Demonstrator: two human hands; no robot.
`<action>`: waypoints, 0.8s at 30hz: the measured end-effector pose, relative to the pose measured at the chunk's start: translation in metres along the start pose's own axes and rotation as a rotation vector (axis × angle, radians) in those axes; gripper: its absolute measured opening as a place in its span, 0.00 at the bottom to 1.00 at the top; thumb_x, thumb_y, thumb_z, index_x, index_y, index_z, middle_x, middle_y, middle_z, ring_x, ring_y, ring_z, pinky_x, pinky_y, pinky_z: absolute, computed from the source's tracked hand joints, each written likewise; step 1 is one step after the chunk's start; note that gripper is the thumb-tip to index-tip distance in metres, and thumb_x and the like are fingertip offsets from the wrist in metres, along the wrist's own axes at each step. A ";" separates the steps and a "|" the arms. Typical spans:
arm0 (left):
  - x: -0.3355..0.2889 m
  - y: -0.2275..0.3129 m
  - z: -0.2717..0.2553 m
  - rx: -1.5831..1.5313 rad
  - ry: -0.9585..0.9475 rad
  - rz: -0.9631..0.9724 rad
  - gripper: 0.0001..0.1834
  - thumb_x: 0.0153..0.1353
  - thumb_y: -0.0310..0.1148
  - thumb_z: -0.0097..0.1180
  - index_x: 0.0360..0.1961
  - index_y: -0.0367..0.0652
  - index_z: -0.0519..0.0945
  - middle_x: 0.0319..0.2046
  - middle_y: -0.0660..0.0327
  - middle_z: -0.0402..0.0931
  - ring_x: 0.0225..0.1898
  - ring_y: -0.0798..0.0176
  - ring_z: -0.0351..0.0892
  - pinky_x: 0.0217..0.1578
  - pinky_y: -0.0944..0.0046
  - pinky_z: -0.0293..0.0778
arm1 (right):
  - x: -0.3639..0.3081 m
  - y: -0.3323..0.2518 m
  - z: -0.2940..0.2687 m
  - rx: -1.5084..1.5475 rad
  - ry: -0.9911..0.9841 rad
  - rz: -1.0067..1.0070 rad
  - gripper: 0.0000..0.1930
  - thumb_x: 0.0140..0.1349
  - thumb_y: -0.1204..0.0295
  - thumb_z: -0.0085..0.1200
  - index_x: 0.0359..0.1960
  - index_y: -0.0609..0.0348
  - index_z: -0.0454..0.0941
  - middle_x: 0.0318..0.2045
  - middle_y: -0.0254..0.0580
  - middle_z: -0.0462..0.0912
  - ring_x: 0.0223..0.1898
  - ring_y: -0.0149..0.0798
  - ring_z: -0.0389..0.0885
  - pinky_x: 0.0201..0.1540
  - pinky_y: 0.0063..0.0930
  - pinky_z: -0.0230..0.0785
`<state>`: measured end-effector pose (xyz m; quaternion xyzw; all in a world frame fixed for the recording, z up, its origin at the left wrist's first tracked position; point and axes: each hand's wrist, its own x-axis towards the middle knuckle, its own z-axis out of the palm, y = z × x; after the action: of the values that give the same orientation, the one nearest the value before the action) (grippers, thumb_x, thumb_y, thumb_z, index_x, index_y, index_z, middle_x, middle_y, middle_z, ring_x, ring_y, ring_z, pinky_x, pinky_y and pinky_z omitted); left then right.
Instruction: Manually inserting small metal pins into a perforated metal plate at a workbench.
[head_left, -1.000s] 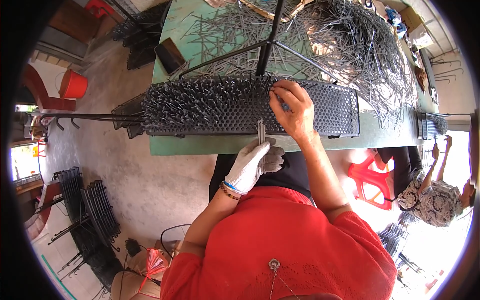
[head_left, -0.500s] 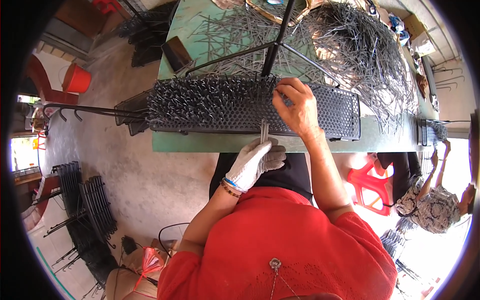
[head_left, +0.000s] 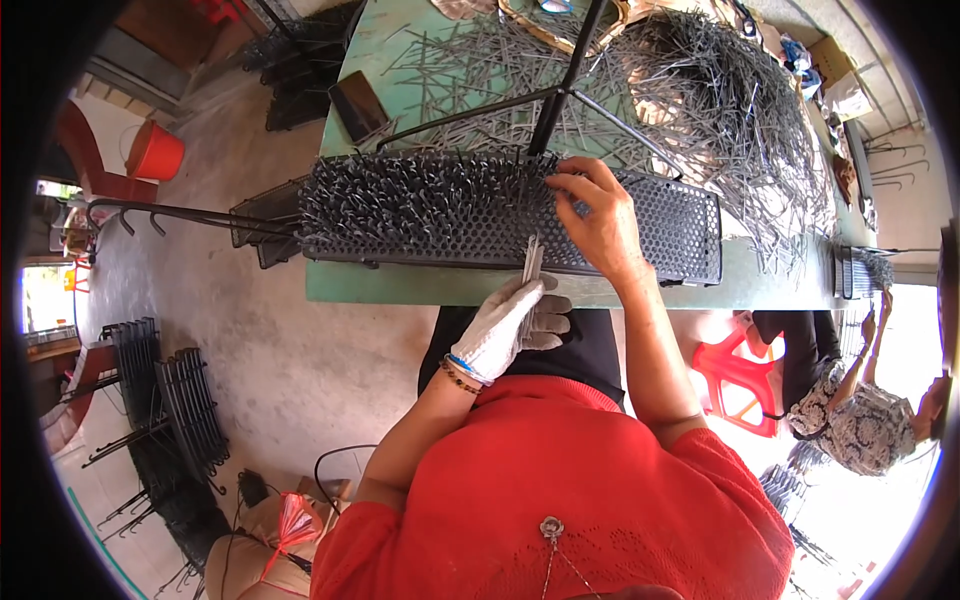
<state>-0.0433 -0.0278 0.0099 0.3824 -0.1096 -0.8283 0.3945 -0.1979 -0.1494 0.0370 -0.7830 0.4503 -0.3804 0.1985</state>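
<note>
A long black perforated metal panel lies along the near edge of the table. Its left part bristles with thin dark strips standing in the holes, while the holes on the right are bare. My left hand, in a white glove, grips a small bundle of thin grey strips whose tips point up toward the panel's front edge. My right hand, bare, is over the panel at the border of the filled part. Its fingers are bent and closed at the tips; whatever they pinch is too small to make out.
Loose grey strips are strewn over the green table, with a dense heap at the right. Black rods rise behind the panel. A dark phone-like slab lies at left. Another person works at far right, near a red stool.
My right hand has shifted slightly right and down, its fingers still bent over the panel. The strip bundle in my left hand leans slightly more to the right.
</note>
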 end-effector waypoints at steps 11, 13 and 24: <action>0.000 -0.001 0.005 0.003 -0.069 0.150 0.16 0.72 0.40 0.46 0.54 0.43 0.72 0.40 0.56 0.81 0.29 0.69 0.82 0.30 0.70 0.80 | -0.027 -0.022 -0.008 0.248 -0.238 0.351 0.09 0.58 0.70 0.64 0.36 0.64 0.85 0.29 0.43 0.84 0.28 0.32 0.81 0.31 0.24 0.73; 0.001 -0.001 0.005 -0.016 -0.107 0.175 0.17 0.72 0.40 0.46 0.54 0.40 0.72 0.40 0.55 0.81 0.30 0.69 0.82 0.31 0.69 0.80 | -0.035 -0.017 -0.002 0.415 -0.263 0.451 0.11 0.59 0.69 0.64 0.35 0.67 0.84 0.26 0.41 0.85 0.26 0.27 0.79 0.30 0.23 0.72; 0.000 -0.010 0.004 0.088 0.114 0.223 0.17 0.72 0.39 0.46 0.53 0.38 0.72 0.39 0.55 0.81 0.31 0.67 0.83 0.31 0.68 0.82 | -0.033 -0.014 -0.012 0.504 -0.248 0.643 0.11 0.63 0.70 0.60 0.38 0.69 0.82 0.26 0.35 0.84 0.23 0.22 0.76 0.26 0.17 0.68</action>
<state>-0.0520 -0.0218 0.0083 0.4312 -0.1653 -0.7506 0.4725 -0.2093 -0.1136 0.0395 -0.5697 0.5371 -0.3003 0.5448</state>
